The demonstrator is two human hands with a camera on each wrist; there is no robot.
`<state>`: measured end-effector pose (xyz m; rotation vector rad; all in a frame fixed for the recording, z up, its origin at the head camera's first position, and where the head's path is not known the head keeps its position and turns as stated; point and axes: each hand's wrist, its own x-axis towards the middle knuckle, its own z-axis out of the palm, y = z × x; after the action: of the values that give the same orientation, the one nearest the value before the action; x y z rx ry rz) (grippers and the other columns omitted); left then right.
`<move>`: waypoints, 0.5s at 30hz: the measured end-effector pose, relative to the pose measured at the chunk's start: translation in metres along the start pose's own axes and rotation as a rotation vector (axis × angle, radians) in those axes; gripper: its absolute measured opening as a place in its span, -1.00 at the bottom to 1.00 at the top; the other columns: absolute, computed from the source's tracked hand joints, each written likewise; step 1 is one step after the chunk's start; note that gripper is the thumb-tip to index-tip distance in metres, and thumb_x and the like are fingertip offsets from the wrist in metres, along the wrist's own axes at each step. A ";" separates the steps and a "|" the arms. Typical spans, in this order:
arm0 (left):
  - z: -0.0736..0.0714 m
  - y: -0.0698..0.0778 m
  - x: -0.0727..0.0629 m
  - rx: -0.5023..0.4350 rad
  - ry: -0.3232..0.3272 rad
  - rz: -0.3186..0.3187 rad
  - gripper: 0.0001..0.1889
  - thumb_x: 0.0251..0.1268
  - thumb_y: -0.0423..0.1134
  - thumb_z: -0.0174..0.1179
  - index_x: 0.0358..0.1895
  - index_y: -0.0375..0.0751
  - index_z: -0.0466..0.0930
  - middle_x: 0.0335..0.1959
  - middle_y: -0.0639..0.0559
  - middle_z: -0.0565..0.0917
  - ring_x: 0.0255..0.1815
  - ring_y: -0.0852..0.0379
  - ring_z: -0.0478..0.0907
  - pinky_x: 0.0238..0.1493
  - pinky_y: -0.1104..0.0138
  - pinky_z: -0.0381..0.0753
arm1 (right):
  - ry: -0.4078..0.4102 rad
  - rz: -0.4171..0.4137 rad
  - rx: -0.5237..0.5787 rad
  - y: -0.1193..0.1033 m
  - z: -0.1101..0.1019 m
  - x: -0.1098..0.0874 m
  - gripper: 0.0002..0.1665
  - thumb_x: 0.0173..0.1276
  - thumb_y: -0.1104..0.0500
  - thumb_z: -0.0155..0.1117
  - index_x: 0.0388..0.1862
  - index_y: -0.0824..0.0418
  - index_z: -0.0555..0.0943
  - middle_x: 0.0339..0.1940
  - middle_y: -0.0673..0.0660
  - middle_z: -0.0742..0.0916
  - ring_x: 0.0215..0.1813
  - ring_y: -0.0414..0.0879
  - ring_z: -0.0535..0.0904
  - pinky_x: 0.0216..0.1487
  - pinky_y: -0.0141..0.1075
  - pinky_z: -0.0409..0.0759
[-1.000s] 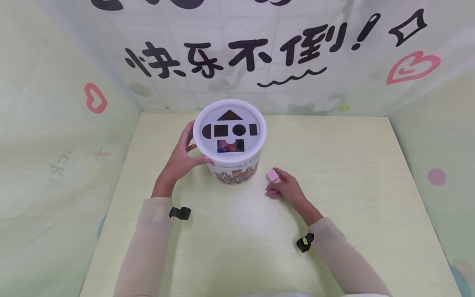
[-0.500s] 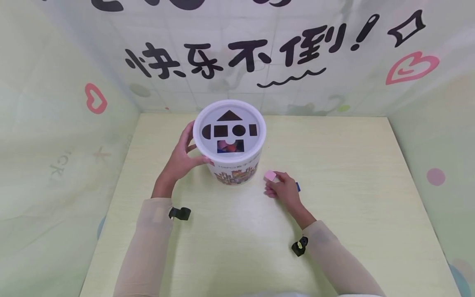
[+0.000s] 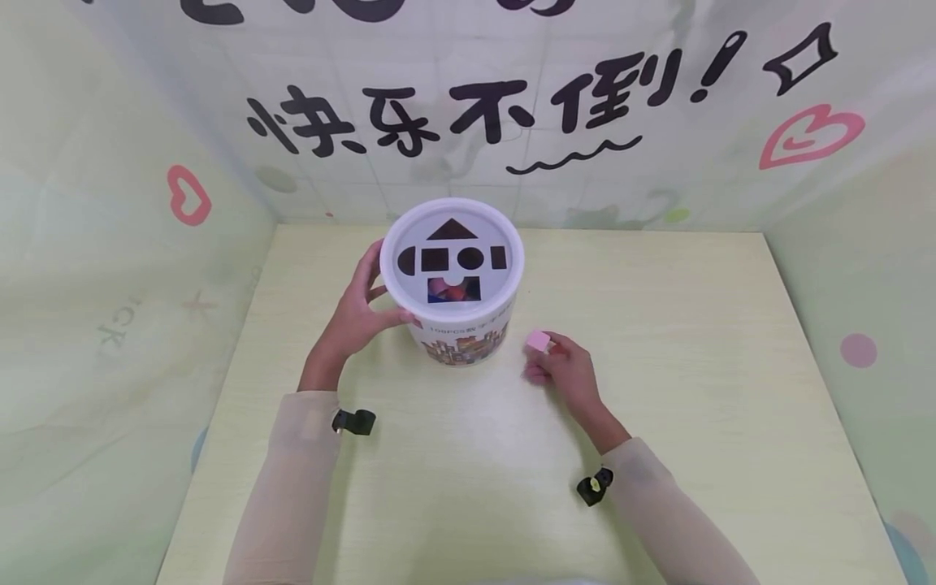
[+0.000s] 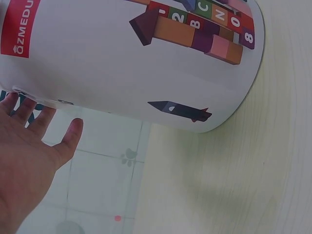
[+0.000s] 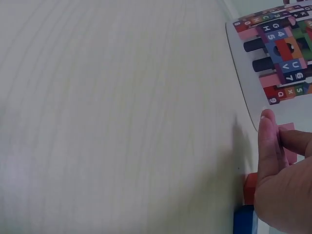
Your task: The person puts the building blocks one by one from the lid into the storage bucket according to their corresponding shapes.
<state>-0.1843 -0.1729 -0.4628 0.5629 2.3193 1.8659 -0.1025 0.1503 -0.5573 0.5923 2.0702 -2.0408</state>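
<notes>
A white lidded bucket (image 3: 475,345) with printed block pictures stands at the back of the table. Its lid (image 3: 453,218) has shape cutouts: triangle, square, circle, half circle, rectangle and arch. My left hand (image 3: 358,313) rests against the bucket's left side under the rim, fingers spread and fairly straight, thumb at the front. Right of the bucket, my right hand (image 3: 574,374) pinches a pink cube (image 3: 537,340) between thumb and fingers. In the right wrist view, a red block (image 5: 249,187) and a blue block (image 5: 243,219) show beside this hand, partly hidden by it.
Several coloured blocks (image 3: 442,286) show through the arch cutout. The pale wooden table (image 3: 695,341) ends at a printed cloth backdrop (image 3: 453,171) behind and on both sides. Each wrist wears a small black camera, such as the left one (image 3: 357,422).
My right hand shifts slightly left, then back right and away from me with the pink cube. The blue block, visible half a second ago, is hidden in the head view. My left hand stays put.
</notes>
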 end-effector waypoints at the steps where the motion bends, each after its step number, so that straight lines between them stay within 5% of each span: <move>1: 0.001 0.005 -0.001 0.000 0.000 -0.002 0.09 -0.06 -0.21 0.54 0.53 0.06 0.00 0.49 0.08 0.19 0.51 0.06 0.08 0.37 -0.10 0.27 | 0.005 -0.007 0.000 -0.002 -0.001 -0.001 -0.50 0.29 0.27 0.35 0.22 0.25 0.52 -0.42 0.18 0.72 -0.45 -0.11 0.73 -0.31 -0.21 0.73; 15: 0.004 0.028 -0.006 0.005 -0.003 -0.012 0.04 -0.04 -0.26 0.51 0.52 -0.05 0.03 0.48 0.02 0.21 0.51 0.02 0.09 0.36 -0.12 0.27 | -0.050 -0.063 -0.027 -0.045 -0.032 -0.012 -0.47 0.35 0.25 0.28 0.30 0.23 0.45 -0.42 0.14 0.79 -0.40 -0.12 0.75 -0.25 -0.22 0.73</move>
<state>-0.1719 -0.1667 -0.4379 0.5502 2.3212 1.8530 -0.1050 0.1809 -0.5102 0.4729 2.1101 -2.0366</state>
